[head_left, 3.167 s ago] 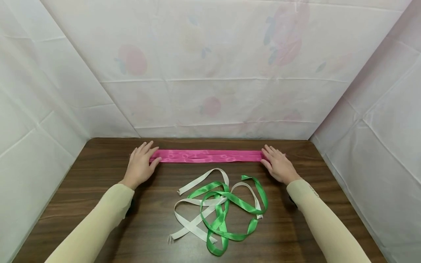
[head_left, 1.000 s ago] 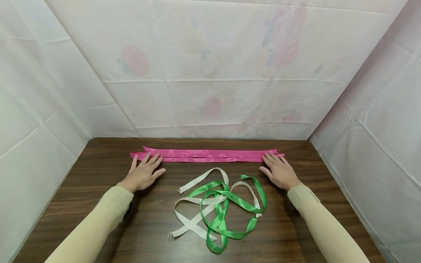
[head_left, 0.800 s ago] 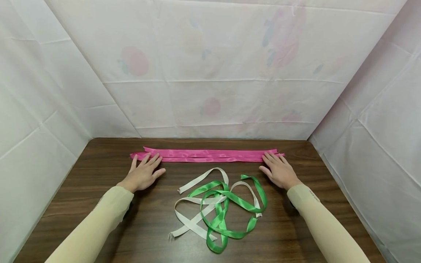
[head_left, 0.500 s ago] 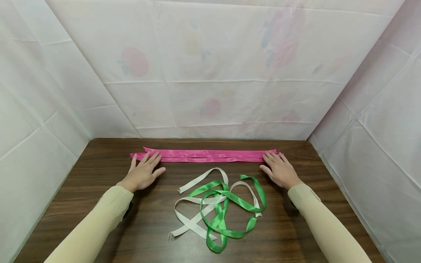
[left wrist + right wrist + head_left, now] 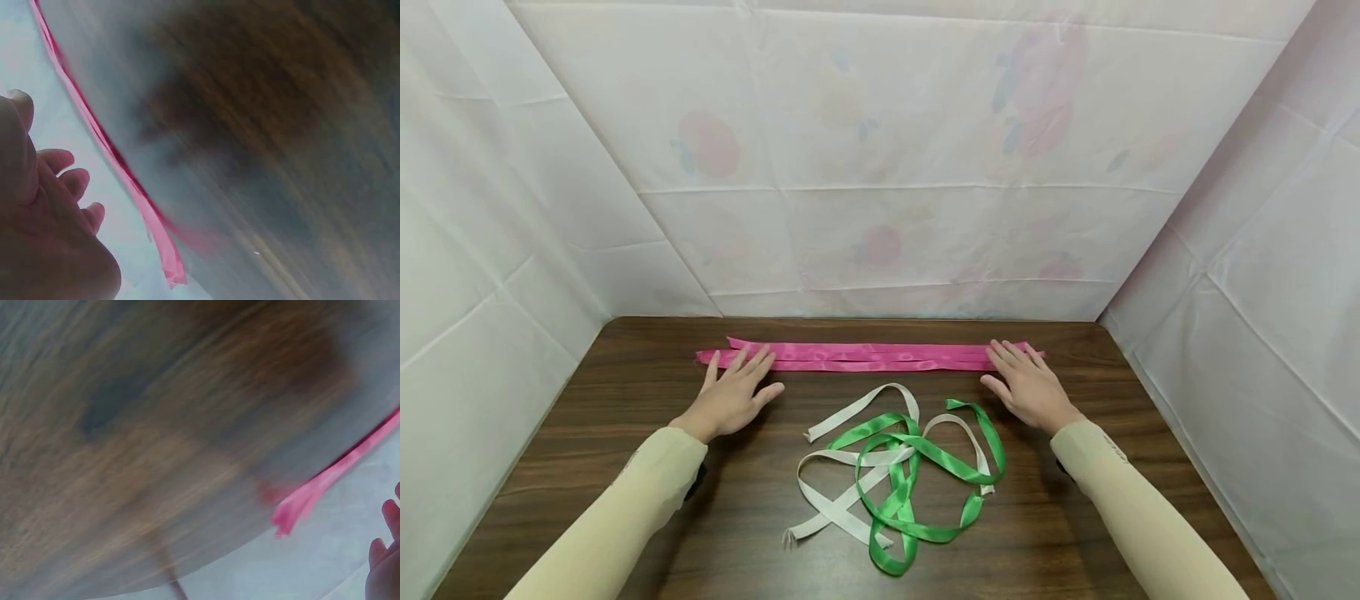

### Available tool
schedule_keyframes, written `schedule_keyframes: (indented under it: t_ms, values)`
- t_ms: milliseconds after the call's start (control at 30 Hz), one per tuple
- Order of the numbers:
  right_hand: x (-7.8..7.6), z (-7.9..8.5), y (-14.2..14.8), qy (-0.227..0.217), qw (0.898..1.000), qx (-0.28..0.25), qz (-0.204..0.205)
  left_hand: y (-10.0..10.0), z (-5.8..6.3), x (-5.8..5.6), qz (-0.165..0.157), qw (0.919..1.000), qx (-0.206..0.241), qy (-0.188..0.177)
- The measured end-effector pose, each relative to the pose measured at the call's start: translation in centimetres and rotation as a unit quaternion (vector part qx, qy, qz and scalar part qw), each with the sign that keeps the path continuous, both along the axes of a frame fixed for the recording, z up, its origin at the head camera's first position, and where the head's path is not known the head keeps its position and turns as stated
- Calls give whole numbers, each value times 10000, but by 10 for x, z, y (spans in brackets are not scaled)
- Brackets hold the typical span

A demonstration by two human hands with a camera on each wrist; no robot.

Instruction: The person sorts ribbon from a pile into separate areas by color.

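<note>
Pink satin ribbons (image 5: 820, 352) lie side by side in a flat band along the far part of the table, their ends a little uneven. Over the band's left part, my left hand (image 5: 730, 404) is spread with straight fingers. My right hand (image 5: 1028, 390) is spread likewise near the right ends. Both wrist views show a gap between the fingers and the pink ribbon (image 5: 157, 231), so the hands appear raised just above it. Neither hand holds anything. In the right wrist view only part of the right hand (image 5: 384, 569) shows.
A loose tangle of green satin ribbon (image 5: 953, 463) and white ribbon (image 5: 850, 411) with frayed ends lies mid-table, nearer me. White printed sheeting (image 5: 880, 150) walls the dark wood table (image 5: 602, 400) at the back and both sides.
Both hands first covered the pink ribbons' ends, then drew back and left the ends in sight. In the last half second they have shifted slightly inward, towards each other. The green and white ribbons stay put.
</note>
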State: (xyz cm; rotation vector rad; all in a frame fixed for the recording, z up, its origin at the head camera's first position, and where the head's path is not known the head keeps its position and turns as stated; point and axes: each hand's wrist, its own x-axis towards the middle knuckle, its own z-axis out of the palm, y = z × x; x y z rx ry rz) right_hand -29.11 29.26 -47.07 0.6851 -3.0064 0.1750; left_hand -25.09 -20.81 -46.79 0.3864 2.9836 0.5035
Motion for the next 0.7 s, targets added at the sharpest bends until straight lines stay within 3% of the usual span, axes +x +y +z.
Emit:
schedule_keyframes:
  t_ms: [467, 700]
  values:
    - [15, 17, -28, 216, 9982, -217, 514, 20, 11, 7, -112, 9990, 166, 390]
    - [22, 21, -42, 295, 9972, -261, 641, 34, 19, 11, -157, 9987, 270, 398]
